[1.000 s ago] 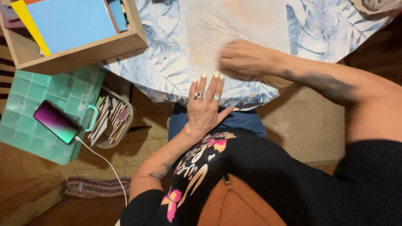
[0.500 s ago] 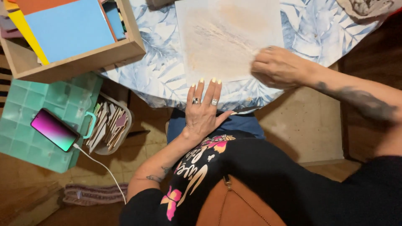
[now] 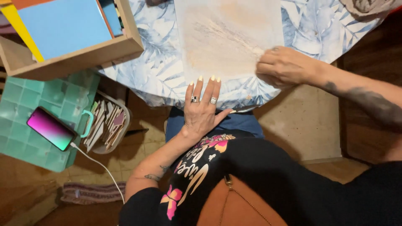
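At the bench's near edge, my left hand (image 3: pixel 202 109) lies flat and empty, pinning the pale sheet (image 3: pixel 228 39); my right hand (image 3: pixel 284 66), grip closed on something I cannot make out, rubs its right side. Best, I judge: steady pressure, short even strokes.

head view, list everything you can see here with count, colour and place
sheet: one, cream with tan smudges, on the table centre
tablecloth: one, white with blue leaf print, covering the table
wooden box: one, light wood, table's left corner, holding blue, yellow and orange sheets
plastic case: one, teal, lower left beside the table
phone: one, pink-to-green screen, on the case, white cable plugged in
tray: one, clear, with small flat pieces, beside the case
left hand: ringed, flat on the sheet's near edge
right hand: closed, pressing the sheet's right edge
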